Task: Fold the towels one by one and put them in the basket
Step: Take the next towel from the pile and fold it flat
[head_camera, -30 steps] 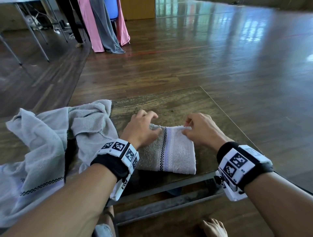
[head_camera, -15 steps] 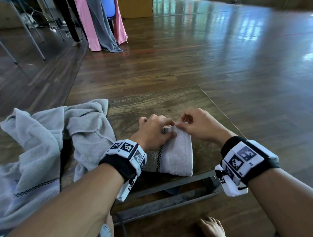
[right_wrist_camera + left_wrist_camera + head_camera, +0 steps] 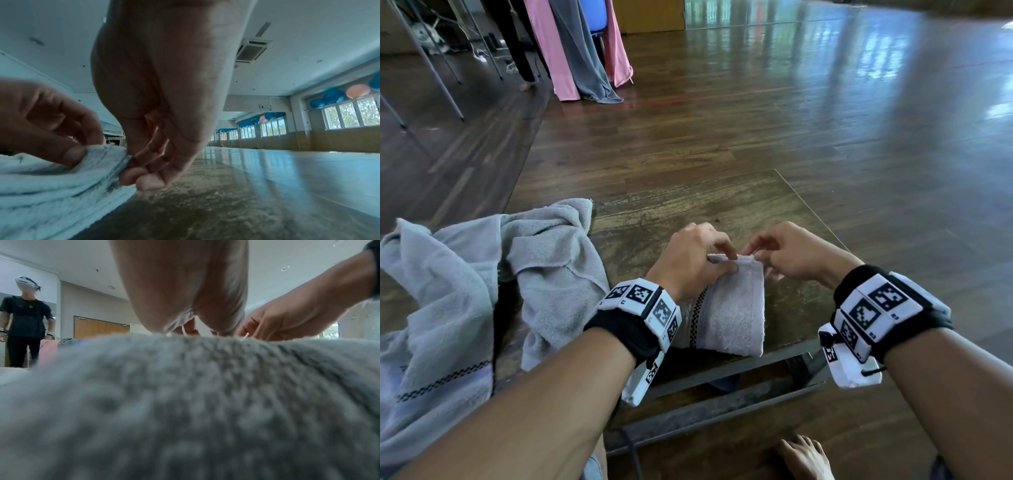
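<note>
**Folded towel held at its far edge by both hands**

The folded towel (image 3: 729, 308) lies on the wooden table (image 3: 688, 212), near the table's front edge, between the two forearms. It is grey with a dark checked stripe running along its length. Its far edge is lifted slightly off the table.

The left hand (image 3: 688, 260) grips that far edge, fingers curled over the top and thumb pressed on the cloth. The right hand (image 3: 791, 253) pinches the same edge at its right corner; the right wrist view shows the thumb and fingertips (image 3: 144, 178) closed on the stacked layers. The two hands are almost touching.

To the left, an unfolded grey towel (image 3: 482, 274) lies crumpled on the table, partly hanging over its front edge, with a similar checked stripe.

Beyond the table, pink and grey cloths (image 3: 578, 51) hang down to the wooden floor (image 3: 825, 120). A bare foot (image 3: 804, 459) shows below the table.
</note>
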Demonstrator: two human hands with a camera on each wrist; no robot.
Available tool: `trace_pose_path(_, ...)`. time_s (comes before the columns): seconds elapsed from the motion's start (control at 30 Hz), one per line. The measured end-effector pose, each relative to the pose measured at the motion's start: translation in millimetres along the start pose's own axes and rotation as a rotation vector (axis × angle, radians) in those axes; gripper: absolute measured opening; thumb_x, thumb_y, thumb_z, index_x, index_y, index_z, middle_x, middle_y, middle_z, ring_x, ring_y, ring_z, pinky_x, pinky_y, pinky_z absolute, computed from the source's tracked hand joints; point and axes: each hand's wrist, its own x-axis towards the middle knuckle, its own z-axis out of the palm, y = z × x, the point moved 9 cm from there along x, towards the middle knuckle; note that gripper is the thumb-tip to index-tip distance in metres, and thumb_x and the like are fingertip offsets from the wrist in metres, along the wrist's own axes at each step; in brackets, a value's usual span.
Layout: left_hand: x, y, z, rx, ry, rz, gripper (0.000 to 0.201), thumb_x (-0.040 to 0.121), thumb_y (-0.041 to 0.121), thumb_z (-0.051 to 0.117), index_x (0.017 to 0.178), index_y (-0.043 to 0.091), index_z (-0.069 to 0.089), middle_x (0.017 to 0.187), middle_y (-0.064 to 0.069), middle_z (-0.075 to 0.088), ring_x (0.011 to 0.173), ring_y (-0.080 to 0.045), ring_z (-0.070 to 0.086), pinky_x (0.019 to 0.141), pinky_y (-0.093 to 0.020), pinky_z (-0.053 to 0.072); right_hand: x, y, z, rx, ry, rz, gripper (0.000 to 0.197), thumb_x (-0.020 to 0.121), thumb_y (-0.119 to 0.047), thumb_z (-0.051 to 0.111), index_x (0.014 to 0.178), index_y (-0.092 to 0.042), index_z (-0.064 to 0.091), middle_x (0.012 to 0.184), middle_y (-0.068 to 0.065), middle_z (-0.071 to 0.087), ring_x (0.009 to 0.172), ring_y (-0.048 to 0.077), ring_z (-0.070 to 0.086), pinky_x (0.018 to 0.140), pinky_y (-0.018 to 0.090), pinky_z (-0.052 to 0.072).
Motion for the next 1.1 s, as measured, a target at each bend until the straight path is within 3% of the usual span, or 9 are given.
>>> trace_pose_path(0.17,1,1,-14,-0.054,0.110,0.004,0.012,0.079,0.034,0.079,0.080,0.024,0.073,0.090,0.005,0.065,0.092,-0.014,0.056,0.079,-0.032,0.046,4,9,-8,-0.048,0.104,0.019,0.025,0.093,0.004,0.059,0.081,-0.015,0.069,0.075,0.010,0.074,0.065,0.023,0.070,0.064,0.037,0.059)
trace_pose_path(0.37,1,-9,-7,0.042,0.084,-0.095,0.012,0.083,0.039,0.074,0.080,0.028,0.071,0.080,0.011,0.063,0.078,-0.007,0.057,0.067,-0.034,0.053,10,16,-3,0.013,0.094,0.053,0.021,0.092,0.005,0.060,0.084,-0.012,0.069,0.075,0.011,0.076,0.067,0.022,0.075,0.065,0.034,0.062)
trace_pose_path(0.57,1,-14,-5,0.153,0.138,-0.182,0.012,0.085,0.040,0.068,0.082,0.029,0.068,0.073,0.013,0.055,0.073,-0.008,0.054,0.055,-0.026,0.035,10,13,-1,0.022,0.097,0.044,0.026,0.091,0.008,0.058,0.084,-0.015,0.069,0.075,0.011,0.075,0.066,0.021,0.073,0.071,0.042,0.065)
trace_pose_path(0.63,0,-14,-1,0.163,0.119,-0.212,0.010,0.087,0.038,0.065,0.084,0.028,0.066,0.068,0.011,0.059,0.071,-0.012,0.060,0.058,-0.028,0.043,8,12,1,0.012,0.093,0.045,0.028,0.089,0.010,0.056,0.085,-0.015,0.069,0.078,0.012,0.074,0.071,0.026,0.074,0.074,0.045,0.064)
trace_pose_path(0.73,-2,-15,9,0.151,0.050,-0.231,0.008,0.091,0.034,0.061,0.087,0.028,0.062,0.084,0.008,0.063,0.083,-0.016,0.062,0.079,-0.044,0.054,5,6,2,-0.033,0.105,0.030,0.019,0.088,-0.001,0.057,0.090,-0.016,0.068,0.082,0.008,0.074,0.078,0.026,0.073,0.071,0.039,0.062)
trace_pose_path(0.87,1,-21,11,0.077,0.000,-0.241,0.010,0.091,0.032,0.062,0.095,0.023,0.063,0.094,0.002,0.060,0.089,-0.020,0.061,0.083,-0.042,0.053,3,-6,0,-0.121,0.154,-0.029,0.010,0.094,-0.025,0.060,0.093,-0.024,0.071,0.085,-0.004,0.069,0.077,0.012,0.065,0.057,0.019,0.045)
trace_pose_path(0.93,4,-26,5,0.063,-0.029,-0.240,0.020,0.088,0.033,0.067,0.102,0.020,0.066,0.099,0.000,0.055,0.092,-0.020,0.059,0.080,-0.035,0.051,1,-10,6,-0.231,0.132,-0.075,0.014,0.092,-0.034,0.069,0.097,-0.021,0.071,0.094,-0.003,0.069,0.086,0.012,0.065,0.063,0.020,0.048)
trace_pose_path(1.0,4,-38,0,0.145,-0.090,-0.268,0.028,0.083,0.039,0.069,0.105,0.022,0.068,0.106,-0.002,0.057,0.098,-0.021,0.058,0.087,-0.038,0.050,0,-10,10,-0.287,0.142,-0.093,0.016,0.090,-0.033,0.074,0.096,-0.019,0.069,0.098,-0.002,0.067,0.088,0.015,0.065,0.066,0.022,0.049)
trace_pose_path(1.1,-3,-58,-7,0.277,-0.157,-0.333,0.018,0.084,0.044,0.063,0.095,0.033,0.070,0.100,0.009,0.064,0.104,-0.017,0.058,0.097,-0.043,0.039,-1,-15,9,-0.307,0.203,-0.144,0.014,0.090,-0.028,0.075,0.093,-0.018,0.066,0.101,-0.005,0.061,0.092,0.012,0.057,0.067,0.020,0.040)
